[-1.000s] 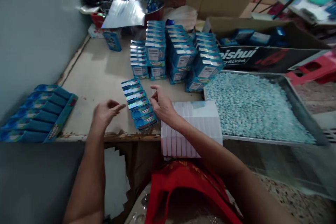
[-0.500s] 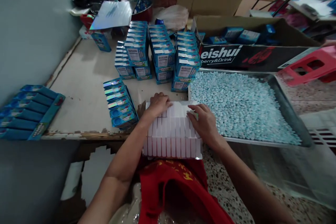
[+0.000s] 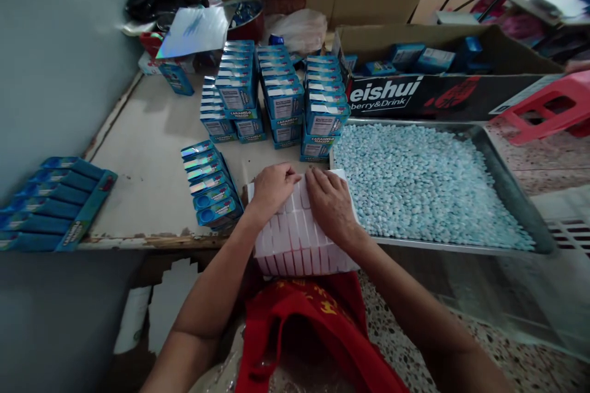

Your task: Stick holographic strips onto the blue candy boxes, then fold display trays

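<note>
A white pack (image 3: 299, 233), divided into rows of narrow white strips with reddish lines between them, tilts over the table's front edge close to my body. My left hand (image 3: 275, 189) rests on its far left part, fingers bent together; whatever they pinch, if anything, is hidden. Lying flat across the top right of the pack is my right hand (image 3: 330, 201), with its fingers stretched toward the far edge. Left of the pack stands a row of blue candy boxes (image 3: 212, 187) with shiny tops. A red cloth (image 3: 299, 301) with yellow print covers my lap below.
Stacked blue candy boxes (image 3: 281, 95) stand behind my hands. To the right, a metal tray (image 3: 511, 196) holds many pale blue candies, with a cardboard carton (image 3: 452, 95) behind it. More blue boxes (image 3: 58, 202) sit at the table's left edge. A red stool (image 3: 548, 104) is at far right.
My right hand has moved left and forward from the pack's right edge and now lies flat on top. The pack has turned slightly. My left hand stays near the far left part.
</note>
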The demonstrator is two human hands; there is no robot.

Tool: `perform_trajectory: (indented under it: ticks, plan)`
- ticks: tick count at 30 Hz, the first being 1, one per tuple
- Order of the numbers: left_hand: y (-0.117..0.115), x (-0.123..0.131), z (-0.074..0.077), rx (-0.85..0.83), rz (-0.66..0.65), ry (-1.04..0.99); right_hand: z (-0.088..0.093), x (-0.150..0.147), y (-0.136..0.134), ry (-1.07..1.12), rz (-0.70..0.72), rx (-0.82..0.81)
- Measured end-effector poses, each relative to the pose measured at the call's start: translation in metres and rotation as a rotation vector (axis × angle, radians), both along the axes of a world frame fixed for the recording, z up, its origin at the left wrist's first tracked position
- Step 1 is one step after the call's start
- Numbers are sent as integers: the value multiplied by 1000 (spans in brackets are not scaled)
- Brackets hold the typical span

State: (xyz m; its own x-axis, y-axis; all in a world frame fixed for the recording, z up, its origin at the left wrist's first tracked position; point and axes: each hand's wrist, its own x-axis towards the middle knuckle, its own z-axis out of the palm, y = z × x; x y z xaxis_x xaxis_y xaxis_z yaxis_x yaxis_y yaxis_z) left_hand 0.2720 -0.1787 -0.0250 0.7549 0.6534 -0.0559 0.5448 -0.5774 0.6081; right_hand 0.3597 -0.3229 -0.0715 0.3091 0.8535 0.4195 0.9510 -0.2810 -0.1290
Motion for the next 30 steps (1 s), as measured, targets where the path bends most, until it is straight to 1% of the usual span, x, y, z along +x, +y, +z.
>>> perform_trajectory:
  ticks: [3,5,9,12,16,18,20,22,23,25,26,27,28,30]
  plan:
    - [-1,-4,-2,-9,27,24,-9,-6,-12,-26,21,38]
    - [-2,-6,-2,23,37,47,-10,-9,-18,-13,25,66]
    - [-5,-6,1,86,19,83,3,-8,-22,-11,35,112]
    - [-9,-9,5,117,8,65,14,-3,-21,-38,8,100]
    - [-11,-8,7,129,28,53,21,4,-19,-89,10,70]
    - [-7,-1,2,131,21,52,25,4,-21,-56,22,68]
    - [-1,8,-8,129,-22,53,34,2,-25,42,-14,89]
    - [4,17,-22,134,-55,44,50,2,-30,181,-91,115]
    - [5,19,-29,146,-48,15,59,4,-33,255,-137,124]
    - [3,19,-39,156,4,-125,79,8,-37,406,-209,118]
    - [-1,17,-42,133,39,-234,88,12,-39,480,-228,108]
    - [-5,12,-43,70,68,-351,96,15,-39,556,-237,96]
    - [-10,7,-43,-43,89,-464,102,19,-38,633,-235,79]
    - [-20,-4,-41,-397,96,-632,108,24,-34,774,-210,42]
